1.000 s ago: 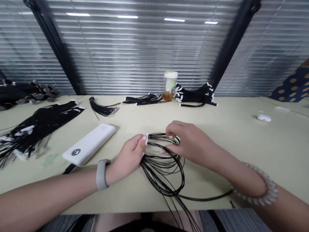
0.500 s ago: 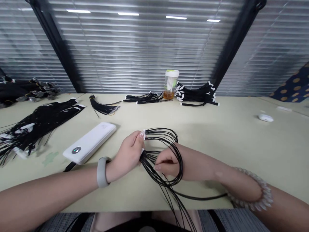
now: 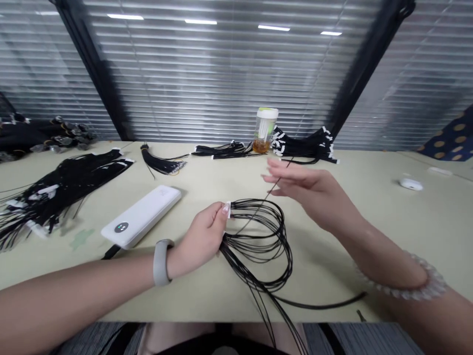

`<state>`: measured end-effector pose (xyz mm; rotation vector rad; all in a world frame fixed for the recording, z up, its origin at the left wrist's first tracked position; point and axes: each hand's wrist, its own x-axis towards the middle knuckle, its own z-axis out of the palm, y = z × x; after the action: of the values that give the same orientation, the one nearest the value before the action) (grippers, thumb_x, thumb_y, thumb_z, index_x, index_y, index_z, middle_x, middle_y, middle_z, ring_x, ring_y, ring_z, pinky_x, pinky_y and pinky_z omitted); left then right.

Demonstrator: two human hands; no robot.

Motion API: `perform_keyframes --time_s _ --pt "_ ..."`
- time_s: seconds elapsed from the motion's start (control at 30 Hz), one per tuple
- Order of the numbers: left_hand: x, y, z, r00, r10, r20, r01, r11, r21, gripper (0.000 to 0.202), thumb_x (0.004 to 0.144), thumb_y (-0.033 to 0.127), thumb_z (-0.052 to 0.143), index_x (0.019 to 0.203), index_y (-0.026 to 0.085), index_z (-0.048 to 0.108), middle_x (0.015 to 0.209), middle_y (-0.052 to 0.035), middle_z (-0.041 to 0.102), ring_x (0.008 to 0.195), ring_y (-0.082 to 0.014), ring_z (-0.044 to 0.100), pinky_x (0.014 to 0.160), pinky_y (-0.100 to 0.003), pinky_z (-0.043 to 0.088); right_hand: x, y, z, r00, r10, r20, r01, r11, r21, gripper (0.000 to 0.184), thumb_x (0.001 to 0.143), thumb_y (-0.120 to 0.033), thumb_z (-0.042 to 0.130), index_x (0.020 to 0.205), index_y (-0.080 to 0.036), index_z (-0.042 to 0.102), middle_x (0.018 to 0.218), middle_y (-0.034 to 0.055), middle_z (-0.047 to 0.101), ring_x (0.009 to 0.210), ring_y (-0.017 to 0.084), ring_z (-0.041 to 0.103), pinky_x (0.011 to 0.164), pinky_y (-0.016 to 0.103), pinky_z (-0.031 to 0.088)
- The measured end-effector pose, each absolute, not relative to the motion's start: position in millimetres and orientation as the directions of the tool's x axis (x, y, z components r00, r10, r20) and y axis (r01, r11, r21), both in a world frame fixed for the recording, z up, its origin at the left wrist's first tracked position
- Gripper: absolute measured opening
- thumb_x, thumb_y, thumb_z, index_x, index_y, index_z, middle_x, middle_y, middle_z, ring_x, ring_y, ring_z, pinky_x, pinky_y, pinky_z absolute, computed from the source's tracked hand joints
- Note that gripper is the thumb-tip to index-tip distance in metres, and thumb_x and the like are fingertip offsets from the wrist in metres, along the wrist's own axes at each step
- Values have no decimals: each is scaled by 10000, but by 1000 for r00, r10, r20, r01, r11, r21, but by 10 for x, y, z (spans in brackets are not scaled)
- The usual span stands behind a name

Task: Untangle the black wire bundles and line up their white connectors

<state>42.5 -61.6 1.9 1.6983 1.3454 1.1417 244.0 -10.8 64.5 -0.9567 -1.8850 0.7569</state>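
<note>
Pinched in my left hand [image 3: 209,231] is a bundle of thin black wires [image 3: 283,246], gathered in loops with a white connector [image 3: 229,209] beside my thumb. Loops spread to the right, and loose ends hang past the table's front edge. Above the loops, my right hand [image 3: 310,192] has its fingers stretched out, with one black wire [image 3: 260,204] running up between them from the bundle. The wire's tip rises past the fingers. Part of the bundle is hidden inside my left hand.
A white power bank [image 3: 142,217] lies left of my left hand. Black cable bundles [image 3: 62,187] cover the far left. Along the back are a clear jar [image 3: 265,130], a stack of black cables [image 3: 305,145] and more wire bundles [image 3: 221,149]. A small white case [image 3: 411,184] sits at right.
My right hand has come out of the wire loops and moved up and to the right, drawing one wire upward. My left hand keeps its hold on the bundle.
</note>
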Motion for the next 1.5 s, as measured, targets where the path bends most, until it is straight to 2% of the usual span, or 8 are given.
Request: perform_keyframes --time_s 0.1,0.2,0.3,0.43,0.57,0.93,1.33,1.5 --pt "426 -630 23 133 950 283 424 -313 850 314 899 357 332 632 193 328 577 42 366 539 -108 362 534 -242 332 2433 -101 665 -243 871 428 77 457 -886 299 844 -287 458 1121 -279 572 1078 23 606 734 123 587 723 351 515" --pt "425 -647 19 165 941 297 430 -339 837 303 906 340 321 642 191 343 598 37 382 564 -113 370 556 -248 328 2401 -146 677 -278 874 399 75 434 -898 429 876 -311 426 1298 -340 356 902 -10 637 443 54 426 566 289 508" --pt "419 -650 11 150 939 308 417 -343 842 306 907 345 319 642 192 346 594 36 383 563 -115 371 550 -248 324 2344 -210 653 -387 859 334 156 418 -895 492 889 -324 415 1332 -293 202 642 -51 586 369 70 371 387 222 394" --pt "412 -632 10 117 960 254 338 -279 899 340 904 389 313 624 198 339 542 42 367 520 -114 370 518 -246 332 2296 -262 602 -339 867 364 298 466 -833 137 890 -329 402 955 -212 430 505 -66 457 410 79 426 377 193 324" --pt "416 -622 24 122 971 205 270 -231 935 356 897 421 324 618 201 349 495 50 362 472 -110 366 480 -243 326 2301 -260 571 -508 827 240 472 501 -726 195 842 -315 476 705 -177 482 567 -37 468 507 78 422 452 205 325" --pt "411 -619 19 146 964 222 258 -253 932 364 892 420 347 609 192 347 504 51 367 489 -101 360 495 -234 326 2273 -268 543 -610 786 101 546 510 -664 168 794 -226 475 649 -161 527 568 -42 465 518 68 392 454 195 277" --pt "418 -624 21 156 954 255 252 -288 924 351 893 399 344 606 196 353 509 40 367 514 -115 385 485 -233 320 2261 -242 552 -608 792 -54 508 336 -793 203 802 -280 469 643 -157 500 561 -47 389 523 70 332 482 212 259" --pt "416 -625 -2 186 945 268 330 -317 889 322 901 357 325 626 190 349 566 36 364 546 -110 362 512 -233 323 2234 -229 454 -637 770 27 520 455 -723 220 813 -295 474 645 -159 513 562 -43 424 529 76 354 486 215 264"
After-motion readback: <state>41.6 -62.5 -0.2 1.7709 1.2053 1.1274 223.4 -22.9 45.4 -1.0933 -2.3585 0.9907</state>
